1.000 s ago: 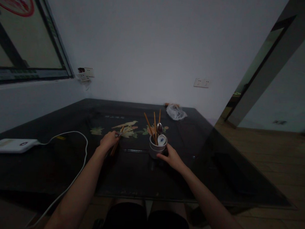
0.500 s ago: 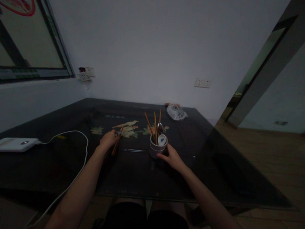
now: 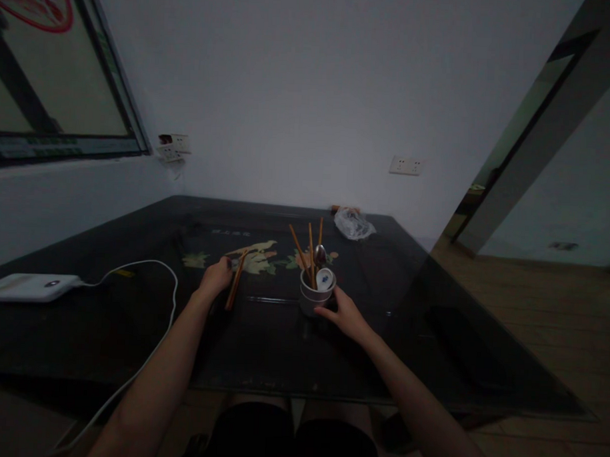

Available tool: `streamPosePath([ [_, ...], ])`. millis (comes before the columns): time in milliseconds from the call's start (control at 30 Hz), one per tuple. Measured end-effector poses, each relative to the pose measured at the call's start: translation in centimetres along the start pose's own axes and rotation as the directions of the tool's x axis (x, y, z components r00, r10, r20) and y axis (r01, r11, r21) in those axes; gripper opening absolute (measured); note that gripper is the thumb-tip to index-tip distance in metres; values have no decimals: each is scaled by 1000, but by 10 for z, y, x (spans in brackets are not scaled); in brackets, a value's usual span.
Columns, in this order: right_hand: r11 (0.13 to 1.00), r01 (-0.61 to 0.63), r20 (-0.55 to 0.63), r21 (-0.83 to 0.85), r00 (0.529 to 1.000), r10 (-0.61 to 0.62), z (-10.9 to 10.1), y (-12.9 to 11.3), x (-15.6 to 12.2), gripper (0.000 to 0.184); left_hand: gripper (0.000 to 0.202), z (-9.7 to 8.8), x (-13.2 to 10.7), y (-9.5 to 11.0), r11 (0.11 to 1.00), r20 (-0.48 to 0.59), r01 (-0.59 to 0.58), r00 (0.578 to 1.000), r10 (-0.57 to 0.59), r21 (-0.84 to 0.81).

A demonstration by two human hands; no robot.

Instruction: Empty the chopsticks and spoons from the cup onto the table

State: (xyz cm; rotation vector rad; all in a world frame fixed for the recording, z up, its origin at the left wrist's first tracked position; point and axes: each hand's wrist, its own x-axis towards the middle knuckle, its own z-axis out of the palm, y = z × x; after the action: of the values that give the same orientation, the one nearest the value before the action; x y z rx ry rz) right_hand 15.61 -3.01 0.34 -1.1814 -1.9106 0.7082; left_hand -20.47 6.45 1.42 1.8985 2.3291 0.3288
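My right hand (image 3: 349, 315) grips the right side of a pale cup (image 3: 313, 302) standing on the dark table, the thumb along its near side. Several wooden chopsticks (image 3: 310, 252), a metal spoon (image 3: 320, 256) and a white ceramic spoon (image 3: 324, 278) with a blue mark lean out of the cup. Off to the left, my left hand (image 3: 217, 279) rests low over the table with its fingers bent and mostly hidden. Just right of its fingertips, a few chopsticks (image 3: 236, 283) lie close together on the tabletop; whether the fingers touch them is unclear.
A white power bank (image 3: 30, 287) with a white cable (image 3: 174, 287) occupies the left of the table (image 3: 270, 360). A clear plastic bag (image 3: 354, 223) lies at the back by the wall. A dark flat object (image 3: 464, 344) is on the right.
My left fingers have drawn back a little to the left from over the loose chopsticks, which show more fully now. The right hand and cup have stayed in place.
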Motion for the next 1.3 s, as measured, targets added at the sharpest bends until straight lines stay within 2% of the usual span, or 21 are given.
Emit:
streamPosePath([
  [333,1000,14,-6,7,1000,-14,1,1,0,57,42,8,-3,-2,998,-9,67,998,-67,13],
  [533,1000,12,-4,0,1000,-12,1,2,0,60,50,9,-9,6,994,-1,112,994,-112,21],
  [733,1000,19,-6,13,1000,-19,1,4,1,61,49,4,-17,14,987,12,159,987,-159,-3],
  [867,1000,18,3,17,1000,-18,1,4,1,60,49,1,-17,15,988,13,158,987,-158,3],
  [1100,1000,20,1,18,1000,-20,1,5,1,57,53,1,-18,13,996,7,82,997,-82,26],
  [1200,999,14,0,34,1000,-14,2,6,1,56,55,-1,-20,15,997,-56,67,996,-65,33],
  [1300,997,11,8,81,1000,-12,1,9,1,64,53,-7,-22,20,1000,-219,-2,976,2,0],
])
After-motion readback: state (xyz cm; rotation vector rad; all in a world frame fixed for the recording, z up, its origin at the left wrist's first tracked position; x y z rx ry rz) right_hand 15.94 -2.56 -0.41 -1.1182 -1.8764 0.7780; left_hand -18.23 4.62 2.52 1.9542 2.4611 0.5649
